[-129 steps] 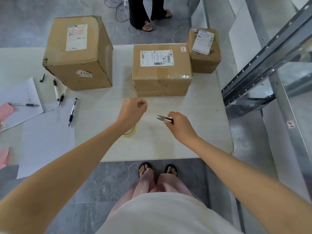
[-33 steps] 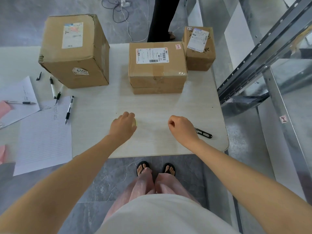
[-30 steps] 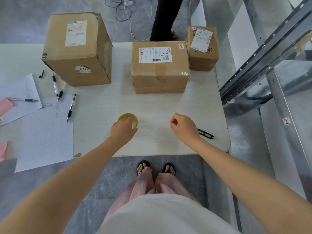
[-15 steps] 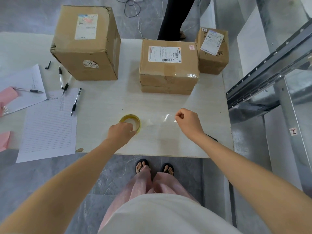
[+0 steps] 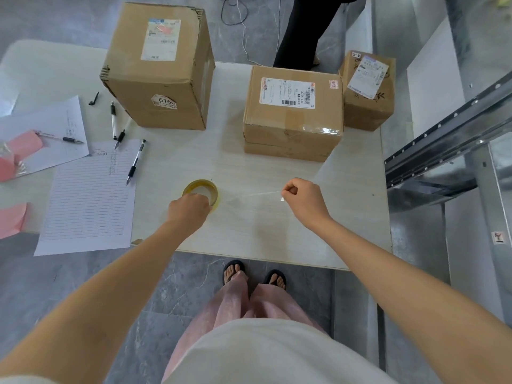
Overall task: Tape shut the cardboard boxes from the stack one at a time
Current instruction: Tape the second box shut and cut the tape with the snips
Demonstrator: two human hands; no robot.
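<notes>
The left hand (image 5: 188,210) grips the near rim of the yellowish tape roll (image 5: 200,189), which lies flat on the desk (image 5: 277,239). To the right of the roll, the right hand (image 5: 303,200) pinches the end of a clear tape strip (image 5: 249,195) that spans from the roll to its fingers. Beyond the roll and to its right stand the stacked boxes (image 5: 321,115), with a tall box (image 5: 158,79) beyond it to the left and a small box (image 5: 367,106) farthest right.

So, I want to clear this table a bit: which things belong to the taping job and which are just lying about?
For the job: tape roll, held by the left hand; tape strip, pinched by the right hand; two stacked boxes; tall box; small box.
Lying about: pens; lined sheet; pink slips.
</notes>
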